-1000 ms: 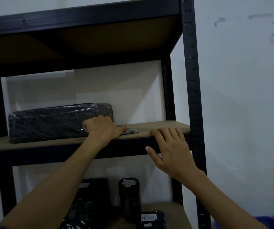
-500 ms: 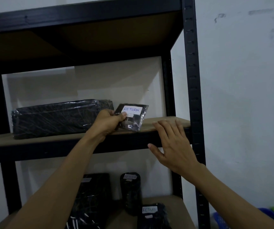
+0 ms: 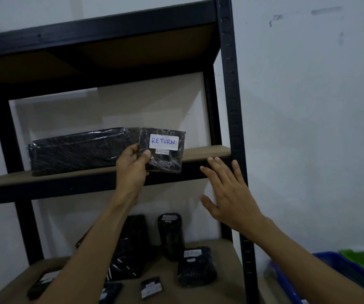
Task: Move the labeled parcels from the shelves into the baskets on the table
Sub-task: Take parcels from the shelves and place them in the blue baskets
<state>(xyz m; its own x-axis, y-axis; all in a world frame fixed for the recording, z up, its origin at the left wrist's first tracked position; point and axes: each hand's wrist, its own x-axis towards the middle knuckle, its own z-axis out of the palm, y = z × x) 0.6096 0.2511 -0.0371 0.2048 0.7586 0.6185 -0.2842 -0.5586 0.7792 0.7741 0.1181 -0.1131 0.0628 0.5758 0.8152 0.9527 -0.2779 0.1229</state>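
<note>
Left hand (image 3: 132,167) pinching, right hand (image 3: 227,194) spread flat and holding nothing, hovering by the front rail of the tall black metal shelving rack (image 3: 231,84). The blue plastic basket (image 3: 339,273) sits low to the right, on the free hand's side. The small black film-wrapped parcel with the white RETURN label (image 3: 170,160) is upright in front of the middle shelf, the thumb on its lower left corner. Next, I'd say, it goes down and right.

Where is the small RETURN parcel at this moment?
Head view, centre: the RETURN parcel is in the left hand, before the middle shelf, right of the long parcel.
</note>
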